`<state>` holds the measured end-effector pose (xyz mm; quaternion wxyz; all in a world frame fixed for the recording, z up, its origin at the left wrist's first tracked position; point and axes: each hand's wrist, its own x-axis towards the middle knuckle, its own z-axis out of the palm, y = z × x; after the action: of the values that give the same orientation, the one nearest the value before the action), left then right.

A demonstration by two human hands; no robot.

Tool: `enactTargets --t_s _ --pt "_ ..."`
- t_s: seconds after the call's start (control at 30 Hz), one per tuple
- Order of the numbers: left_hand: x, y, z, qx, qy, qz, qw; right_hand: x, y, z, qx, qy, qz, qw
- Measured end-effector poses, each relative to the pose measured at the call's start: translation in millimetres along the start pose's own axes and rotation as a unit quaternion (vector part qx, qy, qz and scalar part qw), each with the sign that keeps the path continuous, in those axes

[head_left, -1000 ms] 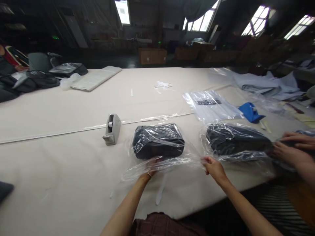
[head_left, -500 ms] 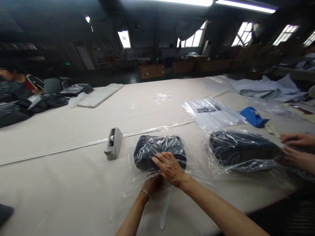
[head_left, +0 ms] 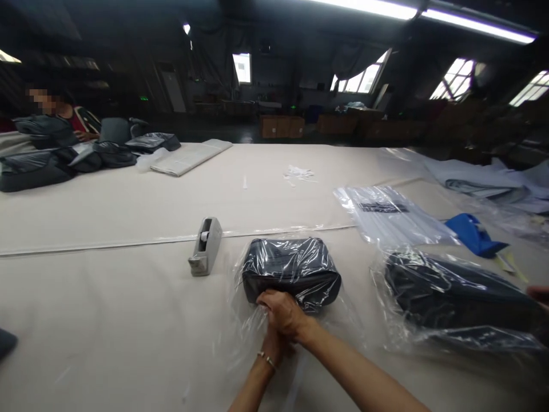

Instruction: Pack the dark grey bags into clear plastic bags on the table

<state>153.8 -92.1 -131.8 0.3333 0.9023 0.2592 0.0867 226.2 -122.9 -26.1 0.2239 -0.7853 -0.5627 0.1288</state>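
Observation:
A folded dark garment in a clear plastic bag [head_left: 291, 272] lies on the cream table [head_left: 107, 286] in front of me. My right hand [head_left: 281, 312] is closed over the bag's loose open end at the near side of the bundle, gathering the plastic. My left hand [head_left: 271, 346] sits directly beneath it, mostly covered, with a bracelet at the wrist; its fingers are hidden. Crumpled clear plastic spreads around both hands.
A grey tape dispenser [head_left: 206, 254] stands left of the bundle. A second bagged dark garment [head_left: 454, 297] lies to the right, with another person's fingertip [head_left: 539, 294] at its far edge. Empty plastic bags [head_left: 388, 214], a blue item [head_left: 474, 234] and a seated person [head_left: 55, 120] are farther off.
My right hand slid from the top of the bundle down to its near edge and closed on the plastic over my left hand. The other person's hands have mostly left view.

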Motion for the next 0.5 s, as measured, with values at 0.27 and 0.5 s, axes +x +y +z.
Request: enactTargets --t_s 0.27,0.5 --pt "-48 -47 -19 0.242 0.108 0.123 0.956 38 3 8 0.105 -0.004 -0.03 0.994" --pt "-108 -22 -41 0.284 -0.029 0.233 0.93 55 25 4 0.159 -0.056 -0.02 0.985"
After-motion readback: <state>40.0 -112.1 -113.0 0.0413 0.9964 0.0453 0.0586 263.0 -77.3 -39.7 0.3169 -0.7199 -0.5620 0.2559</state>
